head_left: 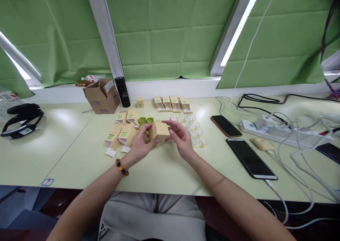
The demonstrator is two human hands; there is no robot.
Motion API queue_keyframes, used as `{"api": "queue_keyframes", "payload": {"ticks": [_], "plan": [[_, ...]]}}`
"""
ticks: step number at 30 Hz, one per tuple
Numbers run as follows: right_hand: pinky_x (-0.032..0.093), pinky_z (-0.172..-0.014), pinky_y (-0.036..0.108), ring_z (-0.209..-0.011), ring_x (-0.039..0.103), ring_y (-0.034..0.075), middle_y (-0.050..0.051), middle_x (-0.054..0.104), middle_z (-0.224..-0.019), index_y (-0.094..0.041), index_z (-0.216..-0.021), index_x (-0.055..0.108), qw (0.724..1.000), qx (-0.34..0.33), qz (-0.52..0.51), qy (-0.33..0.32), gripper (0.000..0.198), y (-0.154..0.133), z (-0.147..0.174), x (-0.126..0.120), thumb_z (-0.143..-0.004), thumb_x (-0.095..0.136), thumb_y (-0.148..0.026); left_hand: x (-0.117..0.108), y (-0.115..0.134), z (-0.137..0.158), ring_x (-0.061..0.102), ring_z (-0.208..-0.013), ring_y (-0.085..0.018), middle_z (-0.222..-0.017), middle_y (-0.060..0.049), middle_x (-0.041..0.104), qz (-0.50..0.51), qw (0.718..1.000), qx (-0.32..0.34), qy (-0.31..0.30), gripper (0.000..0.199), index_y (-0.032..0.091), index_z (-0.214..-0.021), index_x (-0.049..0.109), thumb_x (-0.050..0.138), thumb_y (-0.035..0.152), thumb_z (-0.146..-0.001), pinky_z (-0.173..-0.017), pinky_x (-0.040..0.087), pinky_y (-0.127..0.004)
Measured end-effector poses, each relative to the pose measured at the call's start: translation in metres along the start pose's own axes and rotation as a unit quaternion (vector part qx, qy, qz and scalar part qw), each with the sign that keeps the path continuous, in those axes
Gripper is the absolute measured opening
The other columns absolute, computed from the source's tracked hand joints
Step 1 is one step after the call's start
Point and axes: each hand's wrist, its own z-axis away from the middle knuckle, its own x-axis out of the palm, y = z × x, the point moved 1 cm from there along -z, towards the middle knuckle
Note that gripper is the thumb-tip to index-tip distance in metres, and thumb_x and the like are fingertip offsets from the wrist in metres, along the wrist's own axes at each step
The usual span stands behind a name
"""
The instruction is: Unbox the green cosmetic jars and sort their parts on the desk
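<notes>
Between my two hands is a small tan cardboard box, lifted over the table with a plain face toward me. My left hand grips its left side, thumb along the lower edge. On the other side, my right hand has its fingers curled at the box's right edge. Behind the hands stand green square containers, partly hidden by the box and fingers. Left of them lie several open tan boxes with green labels and loose flaps. To the right of my right hand are several clear plastic cups.
More open boxes line the back, beside a closed small box. A carton and black bottle stand back left. Two phones, a power strip and tangled cables occupy the right. A black headset lies far left.
</notes>
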Motion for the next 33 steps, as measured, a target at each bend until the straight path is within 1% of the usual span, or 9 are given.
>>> {"api": "queue_keyframes", "payload": {"ticks": [2, 4, 7, 11, 13, 23, 28, 30, 33], "plan": [[0.066, -0.068, 0.035, -0.104, 0.066, 0.023, 0.012, 0.069, -0.132, -0.026, -0.123, 0.068, 1.0, -0.011, 0.007, 0.011, 0.039, -0.001, 0.0, -0.001, -0.095, 0.069, -0.053, -0.003, 0.002, 0.001, 0.057, -0.125, -0.028, -0.13, -0.012, 0.056, -0.149, 0.985, 0.077, 0.047, 0.055, 0.024, -0.132, 0.062, 0.084, 0.03, -0.083, -0.102, 0.055, -0.043], [0.068, -0.073, 0.037, -0.108, 0.066, 0.024, 0.011, 0.069, -0.129, -0.026, -0.124, 0.067, 1.0, -0.02, 0.02, 0.007, 0.039, 0.0, 0.002, 0.0, -0.096, 0.068, -0.053, -0.005, 0.004, 0.002, 0.056, -0.124, -0.028, -0.126, -0.011, 0.053, -0.258, 0.953, 0.141, 0.068, 0.052, 0.024, -0.133, 0.061, 0.079, 0.02, -0.085, -0.104, 0.054, -0.045], [0.068, -0.078, 0.039, -0.11, 0.067, 0.024, 0.011, 0.069, -0.129, -0.027, -0.127, 0.065, 0.997, -0.033, 0.069, 0.002, 0.037, -0.001, 0.006, 0.003, -0.097, 0.067, -0.05, -0.006, 0.006, 0.005, 0.055, -0.121, -0.028, -0.126, -0.013, 0.051, -0.343, 0.915, 0.199, 0.073, 0.055, 0.023, -0.138, 0.057, 0.072, 0.014, -0.087, -0.1, 0.056, -0.046], [0.066, -0.082, 0.04, -0.111, 0.069, 0.025, 0.011, 0.069, -0.129, -0.029, -0.13, 0.062, 0.986, -0.053, 0.156, 0.01, 0.036, -0.002, 0.01, 0.006, -0.098, 0.067, -0.044, -0.004, 0.005, 0.007, 0.058, -0.115, -0.029, -0.124, -0.013, 0.052, -0.429, 0.87, 0.234, 0.067, 0.056, 0.024, -0.141, 0.054, 0.07, 0.013, -0.088, -0.093, 0.058, -0.045], [0.066, -0.082, 0.04, -0.111, 0.069, 0.025, 0.011, 0.069, -0.129, -0.029, -0.133, 0.06, 0.981, -0.062, 0.183, 0.005, 0.038, -0.002, 0.01, 0.007, -0.098, 0.067, -0.041, -0.003, 0.005, 0.008, 0.058, -0.114, -0.03, -0.123, -0.014, 0.053, -0.452, 0.855, 0.248, 0.062, 0.056, 0.023, -0.141, 0.054, 0.069, 0.012, -0.088, -0.091, 0.059, -0.044], [0.066, -0.078, 0.04, -0.103, 0.07, 0.025, 0.012, 0.068, -0.127, -0.03, -0.136, 0.053, 0.974, -0.074, 0.215, 0.015, 0.04, 0.004, 0.012, 0.007, -0.1, 0.063, -0.044, -0.001, 0.006, 0.009, 0.057, -0.115, -0.031, -0.123, -0.015, 0.055, -0.457, 0.85, 0.255, 0.053, 0.056, 0.021, -0.14, 0.052, 0.068, 0.011, -0.088, -0.093, 0.057, -0.047], [0.066, -0.082, 0.046, -0.106, 0.071, 0.028, 0.016, 0.063, -0.133, -0.028, -0.142, 0.046, 0.956, -0.132, 0.263, 0.007, 0.041, 0.01, 0.014, 0.007, -0.104, 0.054, -0.04, -0.001, 0.008, 0.008, 0.055, -0.116, -0.033, -0.121, -0.015, 0.057, -0.472, 0.835, 0.276, 0.052, 0.057, 0.022, -0.14, 0.052, 0.066, 0.009, -0.087, -0.1, 0.053, -0.054], [0.065, -0.083, 0.047, -0.107, 0.071, 0.028, 0.016, 0.063, -0.132, -0.027, -0.142, 0.045, 0.95, -0.148, 0.276, 0.017, 0.038, 0.012, 0.015, 0.006, -0.106, 0.047, -0.038, -0.001, 0.007, 0.009, 0.056, -0.118, -0.033, -0.123, -0.015, 0.056, -0.465, 0.843, 0.266, 0.055, 0.059, 0.023, -0.141, 0.051, 0.063, 0.007, -0.086, -0.101, 0.053, -0.054], [0.065, -0.076, 0.044, -0.087, 0.072, 0.023, 0.011, 0.067, -0.112, -0.028, -0.142, 0.043, 0.953, -0.142, 0.265, 0.033, 0.034, 0.012, 0.015, 0.004, -0.11, 0.037, -0.036, -0.002, 0.004, 0.008, 0.056, -0.121, -0.033, -0.127, -0.015, 0.056, -0.441, 0.863, 0.24, 0.055, 0.061, 0.023, -0.142, 0.048, 0.061, 0.005, -0.085, -0.101, 0.054, -0.053]]}}
